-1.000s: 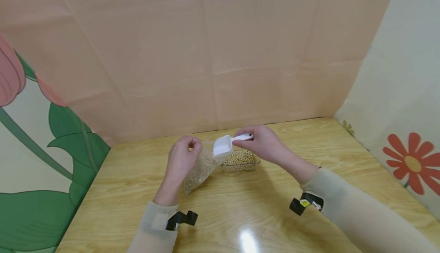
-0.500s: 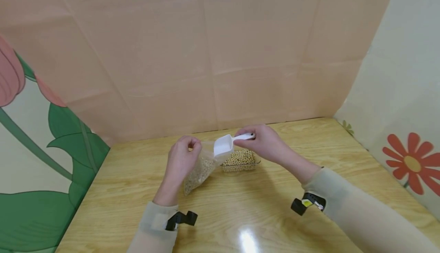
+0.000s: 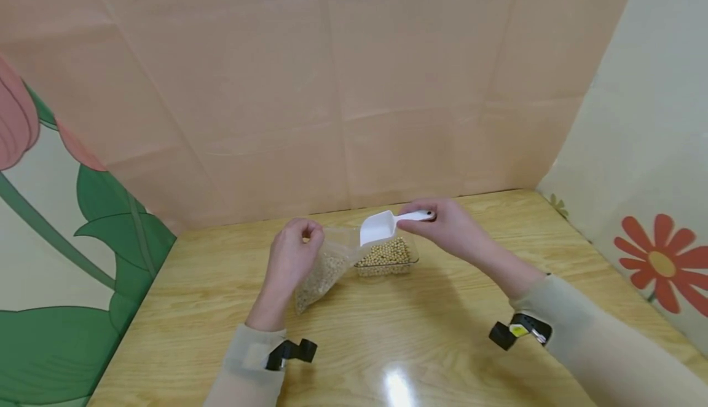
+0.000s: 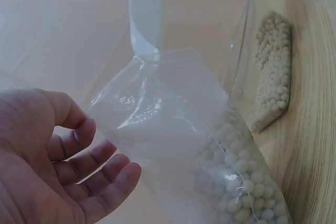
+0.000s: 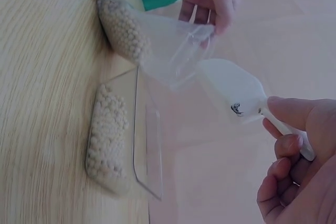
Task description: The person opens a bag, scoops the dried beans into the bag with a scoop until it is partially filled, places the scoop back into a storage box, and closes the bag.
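Observation:
My left hand (image 3: pixel 293 253) pinches the upper edge of a clear plastic bag (image 3: pixel 323 272) by its mouth. Pale round beans, like soybeans, fill the bag's lower part (image 4: pixel 241 182), which slants down to the table. My right hand (image 3: pixel 445 229) grips the handle of a small white scoop (image 3: pixel 378 229) between thumb and fingers. The scoop's front lip is right at the bag's mouth in the right wrist view, and no beans show in its bowl in the head view. Below the scoop stands a clear rectangular container (image 5: pixel 135 140) with more beans (image 5: pixel 107 135) in it.
The things stand on a wood-grain table (image 3: pixel 354 345). A pink-beige sheet (image 3: pixel 332 87) hangs behind its far edge. A wall with a red flower (image 3: pixel 664 264) is at the right, and one with green leaves (image 3: pixel 55 351) at the left.
The right hand has moved to the right with the scoop, drawing it away from the bag's mouth. The left hand and the bag stay almost where they were.

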